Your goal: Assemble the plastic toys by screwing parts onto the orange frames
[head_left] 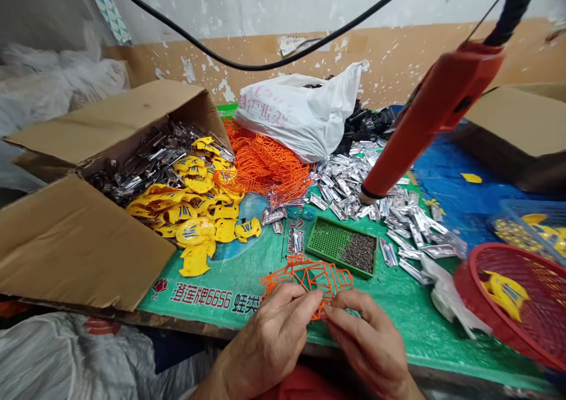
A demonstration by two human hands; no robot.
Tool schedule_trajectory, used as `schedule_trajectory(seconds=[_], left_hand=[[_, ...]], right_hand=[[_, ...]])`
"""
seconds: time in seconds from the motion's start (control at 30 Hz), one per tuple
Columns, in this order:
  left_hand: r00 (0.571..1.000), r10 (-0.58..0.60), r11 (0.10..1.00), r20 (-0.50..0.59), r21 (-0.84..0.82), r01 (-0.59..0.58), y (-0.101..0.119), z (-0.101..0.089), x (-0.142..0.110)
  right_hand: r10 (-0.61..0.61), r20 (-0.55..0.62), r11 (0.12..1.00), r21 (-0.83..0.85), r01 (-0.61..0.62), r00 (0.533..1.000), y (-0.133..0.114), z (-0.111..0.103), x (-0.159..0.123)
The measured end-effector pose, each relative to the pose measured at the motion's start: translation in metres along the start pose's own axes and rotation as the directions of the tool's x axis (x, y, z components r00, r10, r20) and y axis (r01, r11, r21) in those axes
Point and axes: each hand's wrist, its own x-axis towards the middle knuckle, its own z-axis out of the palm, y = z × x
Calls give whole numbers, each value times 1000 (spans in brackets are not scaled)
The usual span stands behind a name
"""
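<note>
Orange plastic frame (305, 281) directly between the hands, at the near edge of the green tarp (398, 308), long axis running left to right across the view (whether lifted clear of the tarp or just resting on it, impossible to tell). Left hand (269, 344) at the frame's lower left, right hand (367, 344) at its lower right, both about equally near. Fingers (305, 300) of both hands narrow, pinching the frame's lower edge, fingertips almost meeting near its middle.

Just ahead of the frame, not touching it, a green pegged tray (340, 246) with small dark bits heaped on one half. Beyond that, scattered silver pieces (354, 193) and a tangled heap of orange frames (265, 164). Farther left, yellow plastic pieces (194, 211) spilling beside an open cardboard box (75, 241). To the right, a red mesh basket (469, 273) with a yellow piece inside, and overhead an orange hanging tool (433, 111) on a dark cord, its tip above the silver pieces.
</note>
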Motion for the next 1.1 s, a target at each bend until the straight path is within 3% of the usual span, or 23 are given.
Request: schedule_trajectory(seconds=[0.33, 0.57, 0.7, 0.83, 0.97, 1.1], left_hand=[[1000, 21, 1000, 7, 10, -21, -2, 1, -2], [1000, 11, 1000, 13, 6, -11, -3, 3, -3], [990, 27, 996, -135, 90, -15, -3, 4, -1], [948, 104, 971, -301, 236, -31, -2, 1, -3], [935, 86, 930, -344, 364, 48, 0, 0, -4], [940, 40, 930, -338, 356, 89, 2, -1, 1]], right_hand=[[-4, 10, 1000, 6, 4, 1000, 1, 2, -3], [-78, 72, 990, -110, 86, 994, 1, -1, 10], [-99, 48, 985, -136, 105, 994, 2, -5, 12], [-90, -32, 976, -204, 81, 995, 5, -4, 3], [-34, -73, 980, -198, 19, 997, 7, -2, -5], [26, -115, 984, -175, -46, 993, 5, 0, -9]])
